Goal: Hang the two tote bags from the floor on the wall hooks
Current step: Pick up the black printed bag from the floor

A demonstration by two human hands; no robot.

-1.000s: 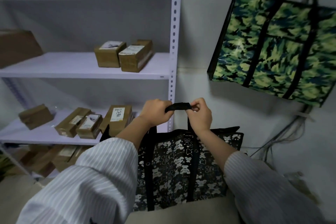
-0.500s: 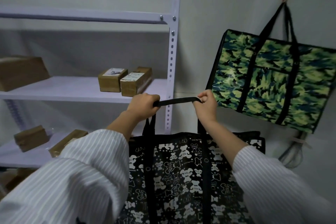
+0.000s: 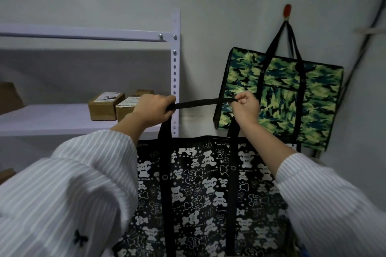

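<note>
Head view, the only one: both hands are up in front of the wall, and between them the black handle strap [image 3: 203,103] of the bear-print tote bag [image 3: 200,194] runs taut and nearly level. The left hand [image 3: 153,110] has its fingers curled tight around the strap's left end, just in front of the shelf post [image 3: 175,73]; the right hand [image 3: 245,108] pinches the right end, fingers pressed together in a loose fist. The bag itself hangs flat below the hands (black with white bears, its mouth shut, so whatever is inside cannot be told), filling the lower middle of the frame between two striped sleeves. Up on the wall at right, the camouflage tote bag [image 3: 279,94] hangs by its handles from a red hook [image 3: 287,11], a little tilted, its top closed too. On the white shelf [image 3: 52,120] at left, two small cardboard boxes [image 3: 117,106] sit side by side near its right edge, labels up, both sealed. A dark cable [image 3: 359,52] runs down the wall at far right.
</note>
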